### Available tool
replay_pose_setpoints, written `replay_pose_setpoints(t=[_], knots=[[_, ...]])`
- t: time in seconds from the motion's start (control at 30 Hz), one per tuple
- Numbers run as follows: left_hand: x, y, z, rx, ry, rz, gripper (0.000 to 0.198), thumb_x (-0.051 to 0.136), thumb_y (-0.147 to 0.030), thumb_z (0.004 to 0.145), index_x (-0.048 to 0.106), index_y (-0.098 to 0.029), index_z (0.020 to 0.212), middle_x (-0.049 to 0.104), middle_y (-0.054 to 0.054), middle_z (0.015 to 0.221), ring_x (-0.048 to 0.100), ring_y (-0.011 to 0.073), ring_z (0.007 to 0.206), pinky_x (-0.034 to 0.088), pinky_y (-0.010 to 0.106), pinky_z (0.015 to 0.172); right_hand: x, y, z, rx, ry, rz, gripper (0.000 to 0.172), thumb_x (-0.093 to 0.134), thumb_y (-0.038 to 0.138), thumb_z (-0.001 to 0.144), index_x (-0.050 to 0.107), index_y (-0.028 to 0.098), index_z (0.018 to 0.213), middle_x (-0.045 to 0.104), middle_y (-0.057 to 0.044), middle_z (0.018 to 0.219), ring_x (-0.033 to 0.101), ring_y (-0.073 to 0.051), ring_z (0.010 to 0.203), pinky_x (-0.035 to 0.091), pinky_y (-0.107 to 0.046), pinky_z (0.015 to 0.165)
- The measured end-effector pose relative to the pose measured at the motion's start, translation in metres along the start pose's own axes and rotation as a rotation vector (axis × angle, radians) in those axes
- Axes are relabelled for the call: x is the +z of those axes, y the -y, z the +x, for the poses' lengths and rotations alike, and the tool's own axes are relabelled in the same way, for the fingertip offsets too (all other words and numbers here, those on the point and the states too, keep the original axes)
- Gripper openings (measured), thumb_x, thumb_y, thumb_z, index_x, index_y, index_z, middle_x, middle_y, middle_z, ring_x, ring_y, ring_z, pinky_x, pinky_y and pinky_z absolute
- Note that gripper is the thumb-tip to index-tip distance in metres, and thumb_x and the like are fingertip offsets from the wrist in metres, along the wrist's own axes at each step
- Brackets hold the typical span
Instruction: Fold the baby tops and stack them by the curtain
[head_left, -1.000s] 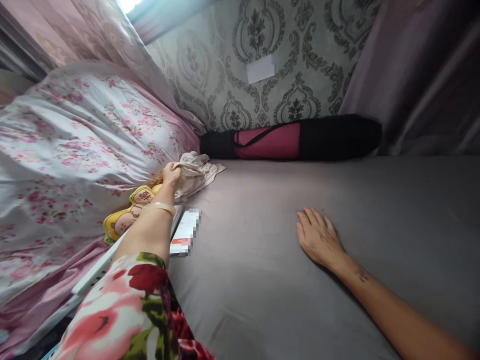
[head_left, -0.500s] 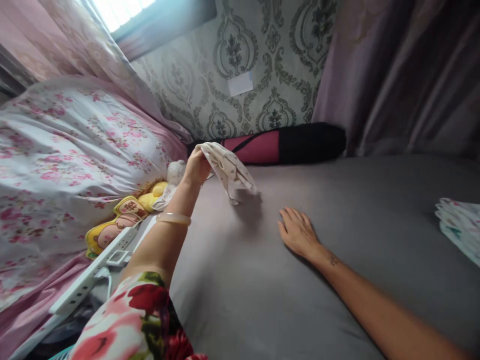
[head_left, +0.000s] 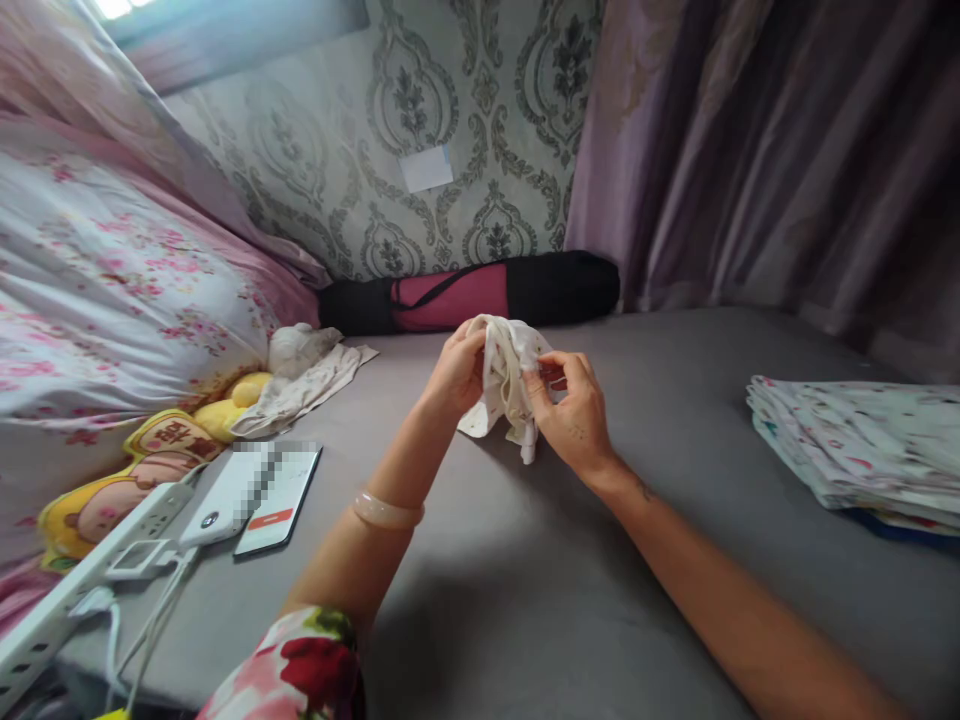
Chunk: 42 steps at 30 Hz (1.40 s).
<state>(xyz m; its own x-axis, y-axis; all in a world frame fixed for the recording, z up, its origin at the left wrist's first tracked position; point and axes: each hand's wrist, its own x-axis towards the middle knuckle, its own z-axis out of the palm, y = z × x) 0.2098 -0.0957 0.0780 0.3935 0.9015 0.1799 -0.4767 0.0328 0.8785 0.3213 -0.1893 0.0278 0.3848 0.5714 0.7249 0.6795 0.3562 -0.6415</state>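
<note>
A small crumpled white cloth (head_left: 504,375) with tiny coloured prints hangs between my two hands above the grey bed sheet (head_left: 480,600). My left hand (head_left: 459,370) is closed on its upper left edge, the fingertips partly behind the fabric. On the other side, my right hand (head_left: 574,410) pinches the cloth between thumb and fingers. The lower folds of the cloth droop toward the sheet; whether they touch it I cannot tell. Its exact kind does not show in these folds.
A stack of folded printed cloths (head_left: 862,440) lies at the right. Left are another printed cloth (head_left: 307,390), plush toys (head_left: 142,460), a phone (head_left: 277,520), a white device beside it and a power strip (head_left: 97,575) with cables. A pink and black long bag (head_left: 465,295) rests against the wall.
My right hand has risen from the sheet and taken hold of the cloth. My left hand has brought the cloth to the right. The view has swung right, showing more of the folded stack.
</note>
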Motion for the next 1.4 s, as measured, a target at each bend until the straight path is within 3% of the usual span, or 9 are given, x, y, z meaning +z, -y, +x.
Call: replay_pose_setpoints(t=[0.17,0.37,0.47,0.67,0.83,1.07,1.13,1.27,1.4], knots=[[-0.004,0.034,0.001,-0.206,-0.075,-0.036,0.023,0.072,-0.018,0.065,0.049,-0.019,0.070,0.052,-0.007,0.057,0.052,0.0065,0.049,0.045,0.020,0.056,-0.008,-0.016,0.013,0.142,0.054,0.046,0.015,0.049,0.032,0.088,0.057,0.021,0.086,0.066,-0.007,0.086,0.063,-0.019,0.079,0.051,-0.031,0.071],[-0.017,0.062,0.004,-0.291,-0.134,-0.090,0.027,0.074,-0.022,0.062,0.048,-0.019,0.067,0.055,-0.006,0.055,0.054,0.0079,0.048,0.048,0.022,0.058,-0.008,-0.012,0.009,0.203,0.148,-0.048,0.026,0.057,0.046,0.084,0.057,0.020,0.089,0.068,-0.005,0.080,0.063,-0.020,0.072,0.048,-0.031,0.069],[-0.021,0.061,0.002,-0.337,-0.129,-0.080,0.021,0.070,-0.032,0.069,0.054,-0.018,0.070,0.059,-0.002,0.057,0.060,0.0126,0.053,0.051,0.026,0.061,-0.004,-0.014,0.004,0.184,0.240,-0.104,0.017,0.059,0.036,0.081,0.059,0.021,0.089,0.069,-0.005,0.085,0.064,-0.020,0.076,0.047,-0.032,0.073],[-0.019,0.048,-0.011,-0.372,0.078,-0.020,0.037,0.069,-0.053,0.073,0.063,-0.016,0.078,0.068,0.007,0.070,0.069,0.0248,0.077,0.054,0.034,0.069,-0.008,-0.043,0.016,0.344,0.132,0.007,0.019,0.055,0.038,0.080,0.060,0.019,0.084,0.069,-0.006,0.081,0.063,-0.020,0.075,0.048,-0.033,0.072],[-0.015,0.053,-0.017,-0.263,0.082,0.047,0.042,0.087,-0.029,0.056,0.065,-0.015,0.089,0.071,0.004,0.080,0.067,0.0174,0.070,0.052,0.028,0.069,-0.023,-0.051,0.032,0.455,0.077,0.228,0.026,0.057,0.042,0.076,0.059,0.018,0.087,0.065,-0.003,0.076,0.060,-0.016,0.066,0.047,-0.028,0.060],[-0.021,0.047,-0.017,-0.239,0.085,0.104,0.035,0.086,-0.032,0.059,0.068,-0.013,0.083,0.069,0.004,0.073,0.063,0.0133,0.060,0.052,0.025,0.060,-0.060,-0.038,0.056,0.529,-0.045,0.266,0.016,0.059,0.035,0.073,0.061,0.019,0.078,0.062,0.001,0.066,0.056,-0.014,0.060,0.043,-0.024,0.054],[-0.023,0.040,-0.018,-0.249,0.122,0.122,0.031,0.085,-0.035,0.062,0.069,-0.014,0.079,0.067,0.003,0.069,0.061,0.0114,0.056,0.050,0.023,0.056,-0.082,-0.028,0.062,0.460,0.008,0.228,0.016,0.062,0.035,0.074,0.064,0.020,0.078,0.062,0.001,0.067,0.055,-0.014,0.059,0.042,-0.025,0.052],[-0.034,0.017,-0.022,-0.274,0.211,0.186,0.030,0.082,-0.040,0.065,0.069,-0.014,0.071,0.059,0.000,0.056,0.051,0.0070,0.044,0.039,0.018,0.042,-0.128,-0.007,0.066,0.330,0.275,0.136,0.025,0.072,0.043,0.074,0.070,0.022,0.087,0.066,0.000,0.072,0.057,-0.014,0.059,0.043,-0.025,0.051],[-0.048,-0.005,-0.025,-0.298,0.340,0.337,0.027,0.083,-0.036,0.063,0.070,-0.014,0.071,0.059,0.000,0.056,0.047,0.0064,0.043,0.030,0.017,0.037,-0.145,-0.009,0.066,0.316,0.498,0.027,0.033,0.073,0.051,0.073,0.074,0.022,0.091,0.067,0.000,0.069,0.056,-0.013,0.054,0.040,-0.023,0.045]])
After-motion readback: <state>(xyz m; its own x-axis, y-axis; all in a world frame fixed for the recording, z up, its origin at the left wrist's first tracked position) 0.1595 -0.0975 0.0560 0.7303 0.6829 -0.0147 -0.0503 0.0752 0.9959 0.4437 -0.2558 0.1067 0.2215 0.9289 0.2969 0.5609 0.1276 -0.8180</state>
